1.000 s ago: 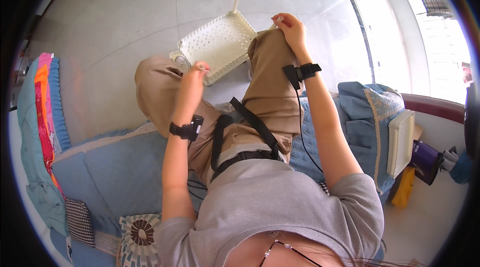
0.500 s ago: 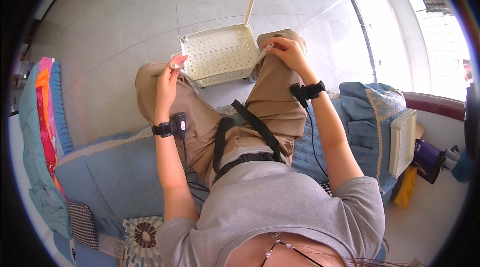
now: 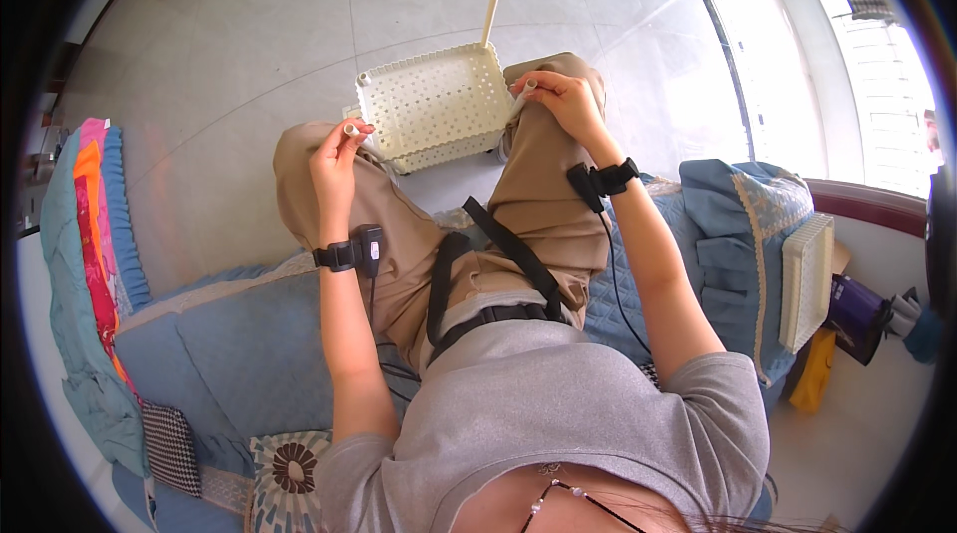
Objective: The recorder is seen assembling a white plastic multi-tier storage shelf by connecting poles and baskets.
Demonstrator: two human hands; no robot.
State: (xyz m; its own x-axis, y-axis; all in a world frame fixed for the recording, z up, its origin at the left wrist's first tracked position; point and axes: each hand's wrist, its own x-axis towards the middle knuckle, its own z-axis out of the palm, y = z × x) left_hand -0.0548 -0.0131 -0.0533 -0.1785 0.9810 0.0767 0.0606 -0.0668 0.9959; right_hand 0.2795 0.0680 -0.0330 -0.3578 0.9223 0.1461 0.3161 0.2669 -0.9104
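have the basket [image 3: 435, 99] low between the knees [image 3: 304, 164], holed all over and scalloped along its edges. pinching the left post [image 3: 351, 130] with the left hand [image 3: 334, 152] just beside the basket's near left corner, fingertips closed round the top end. pinching the right post [image 3: 530, 85] with the right hand [image 3: 566, 104] just beside the basket's right edge, fingertips gathered near the top. cannot tell how either post meets the basket, with lower ends partly hidden. at the basket's far right corner, see the far post [image 3: 492, 9] standing up, tilted a little right; at its far left corner, a round knob [image 3: 365, 80]. find little room on the basket's two sides, tightest at the right knee. beyond the basket's far edge, see wide floor [image 3: 249, 44], with the window [image 3: 778, 44] well apart to the right. on the basket's near side, see the sofa [image 3: 229, 334], with a long edge running across. well left of the basket, see bright cloth [image 3: 90, 234]; well right, a white tray [image 3: 807, 284] against the sofa's end.
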